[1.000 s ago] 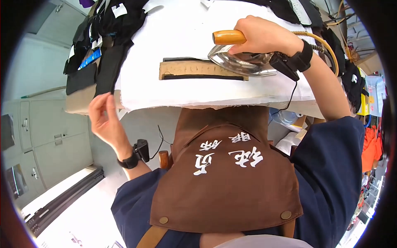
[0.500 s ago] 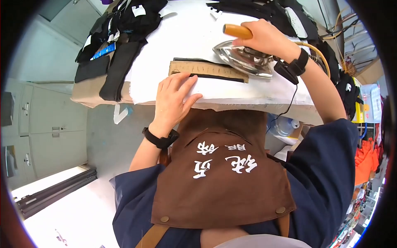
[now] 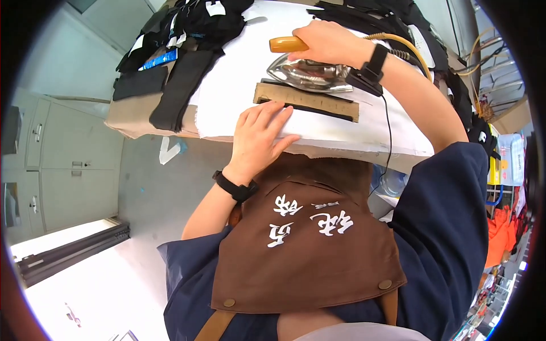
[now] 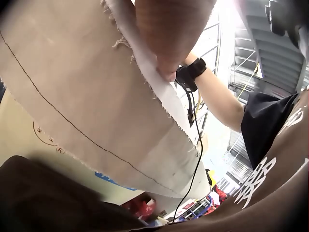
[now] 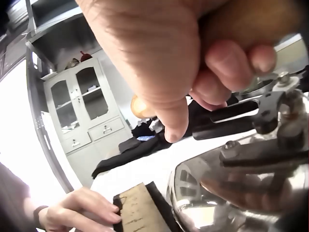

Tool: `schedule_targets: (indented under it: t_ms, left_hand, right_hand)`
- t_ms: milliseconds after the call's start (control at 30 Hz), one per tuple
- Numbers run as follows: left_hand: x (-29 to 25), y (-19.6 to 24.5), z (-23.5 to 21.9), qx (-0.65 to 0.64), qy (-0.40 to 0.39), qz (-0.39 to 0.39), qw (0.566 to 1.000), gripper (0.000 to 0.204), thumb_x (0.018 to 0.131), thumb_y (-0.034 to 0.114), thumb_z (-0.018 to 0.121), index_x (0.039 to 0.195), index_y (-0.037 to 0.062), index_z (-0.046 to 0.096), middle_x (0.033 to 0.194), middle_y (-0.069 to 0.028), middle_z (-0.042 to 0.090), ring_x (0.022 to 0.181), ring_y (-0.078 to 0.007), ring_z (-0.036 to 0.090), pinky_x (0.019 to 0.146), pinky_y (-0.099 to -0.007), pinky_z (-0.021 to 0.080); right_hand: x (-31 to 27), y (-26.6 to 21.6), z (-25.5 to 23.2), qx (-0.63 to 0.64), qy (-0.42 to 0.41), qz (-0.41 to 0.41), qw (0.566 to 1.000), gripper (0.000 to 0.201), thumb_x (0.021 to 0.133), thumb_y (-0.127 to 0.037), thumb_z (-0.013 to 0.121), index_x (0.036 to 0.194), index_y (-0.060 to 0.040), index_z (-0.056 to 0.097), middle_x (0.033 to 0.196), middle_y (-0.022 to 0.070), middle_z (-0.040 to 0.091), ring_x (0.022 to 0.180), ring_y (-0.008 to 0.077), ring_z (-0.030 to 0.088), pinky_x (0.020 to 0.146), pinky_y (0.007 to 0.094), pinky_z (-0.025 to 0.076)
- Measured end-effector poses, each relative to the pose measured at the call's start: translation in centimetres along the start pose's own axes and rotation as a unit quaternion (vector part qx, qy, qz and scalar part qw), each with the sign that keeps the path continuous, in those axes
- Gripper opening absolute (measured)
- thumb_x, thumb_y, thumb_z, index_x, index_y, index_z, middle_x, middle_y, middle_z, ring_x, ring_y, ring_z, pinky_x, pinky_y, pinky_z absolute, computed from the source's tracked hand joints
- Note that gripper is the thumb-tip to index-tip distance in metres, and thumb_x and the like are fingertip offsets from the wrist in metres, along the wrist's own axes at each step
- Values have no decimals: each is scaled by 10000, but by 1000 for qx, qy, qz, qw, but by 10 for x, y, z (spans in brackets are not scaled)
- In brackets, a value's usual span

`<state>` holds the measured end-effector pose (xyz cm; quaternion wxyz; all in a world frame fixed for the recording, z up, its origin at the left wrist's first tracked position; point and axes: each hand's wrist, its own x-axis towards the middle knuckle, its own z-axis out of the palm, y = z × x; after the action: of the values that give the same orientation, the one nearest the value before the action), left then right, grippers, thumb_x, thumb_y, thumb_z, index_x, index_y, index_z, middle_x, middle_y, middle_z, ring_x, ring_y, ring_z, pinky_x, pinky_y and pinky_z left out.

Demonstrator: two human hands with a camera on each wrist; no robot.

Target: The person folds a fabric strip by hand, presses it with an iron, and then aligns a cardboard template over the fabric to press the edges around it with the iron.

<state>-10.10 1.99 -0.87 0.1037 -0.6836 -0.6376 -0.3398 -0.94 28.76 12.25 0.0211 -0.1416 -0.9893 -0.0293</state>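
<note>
My right hand (image 3: 329, 43) grips the wooden handle (image 3: 287, 44) of a shiny metal iron (image 3: 307, 75). In the right wrist view its fingers curl round the handle above the soleplate. The iron lies along the far edge of a marked cardboard strip (image 3: 333, 103), which sits on a black fabric strip (image 3: 327, 112). Black fabric shows along both long sides of the cardboard. My left hand (image 3: 255, 135) rests at the near left end, fingers extended, fingertips on the strip's near edge. The left wrist view mostly shows the table's frayed cloth edge (image 4: 154, 92).
Black garment pieces (image 3: 187, 85) pile up at the table's left, with a blue packet (image 3: 159, 59) among them. More black fabric (image 3: 369, 25) lies along the far side. The iron's hose (image 3: 412, 48) runs off right. White cloth (image 3: 227, 105) covers the table.
My left hand has come from the table's left edge onto the strip's near left end. The iron has shifted left along the cardboard's far edge, still in my right hand.
</note>
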Motion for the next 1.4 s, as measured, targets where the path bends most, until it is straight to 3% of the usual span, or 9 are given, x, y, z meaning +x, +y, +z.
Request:
schedule_targets:
  t_ms: [400, 600, 667, 933, 1000, 1067, 1100, 1200, 1400]
  left_hand:
    - [5, -1, -6, -25, -2, 1, 1000, 538, 902, 376, 833, 1354, 116, 699, 1346, -75, 647, 1233, -304, 618, 1055, -442, 470]
    - [36, -22, -18, -109, -8, -143, 984, 417, 981, 167, 736, 1373, 42, 672, 1370, -133, 624, 1176, -362, 651, 991, -435, 540]
    - [39, -36, -17, -11, -90, -82, 992, 387, 988, 115, 706, 1367, 41, 672, 1318, -126, 628, 1138, -343, 653, 982, -425, 548]
    - [33, -35, -19, 51, -52, -24, 997, 329, 940, 96, 741, 1267, 58, 733, 1206, -58, 683, 1020, -286, 634, 924, -387, 559]
    - [33, -34, -18, 49, -43, -38, 997, 322, 941, 94, 740, 1260, 57, 740, 1206, -50, 692, 1015, -283, 626, 920, -384, 554]
    - [32, -34, -18, 41, -40, -39, 998, 328, 937, 96, 745, 1262, 56, 739, 1206, -50, 692, 1015, -284, 627, 919, -386, 555]
    - [32, -34, -17, 35, -38, -44, 998, 335, 933, 97, 751, 1265, 55, 738, 1207, -50, 692, 1016, -284, 627, 918, -387, 555]
    - [31, -37, -15, 22, -28, -43, 998, 342, 926, 91, 758, 1266, 56, 739, 1205, -53, 694, 1011, -286, 627, 918, -386, 554]
    - [31, -39, -13, -20, -14, -58, 998, 313, 926, 90, 763, 1233, 45, 720, 1198, -79, 692, 1015, -302, 631, 913, -404, 554]
  right_hand:
    - [-32, -22, -10, 14, -45, -1, 999, 485, 972, -503, 751, 1031, -22, 747, 887, 205, 759, 858, 399, 758, 791, 478, 605]
    - [-32, -20, -1, 12, -20, -10, 1000, 442, 975, -469, 772, 1053, -38, 713, 833, 205, 737, 824, 395, 742, 775, 464, 582]
    - [-33, -19, -4, 9, -17, -12, 1000, 431, 976, -460, 774, 1054, -39, 714, 835, 201, 738, 824, 390, 744, 777, 457, 584]
    - [-21, 10, -33, 73, -46, 100, 991, 616, 925, -581, 759, 987, 31, 753, 964, 296, 745, 942, 456, 741, 815, 527, 581]
    - [-20, 13, -22, 25, -28, 87, 995, 607, 933, -570, 750, 953, 36, 771, 950, 286, 748, 915, 458, 743, 811, 529, 589]
    - [-22, 24, 2, 12, 174, -107, 979, 615, 941, -579, 741, 972, 34, 773, 953, 285, 751, 916, 463, 743, 803, 521, 594]
    - [4, 22, 5, 21, 35, 49, 998, 525, 877, -497, 798, 892, 27, 781, 851, 248, 757, 807, 419, 750, 731, 494, 589]
    - [6, 3, 10, -35, 9, 33, 999, 498, 974, -498, 764, 1090, -13, 749, 885, 204, 749, 853, 383, 754, 792, 446, 596]
    - [2, -18, 3, -10, -27, 25, 999, 451, 989, -459, 751, 1047, -11, 739, 895, 207, 755, 860, 374, 757, 806, 451, 600]
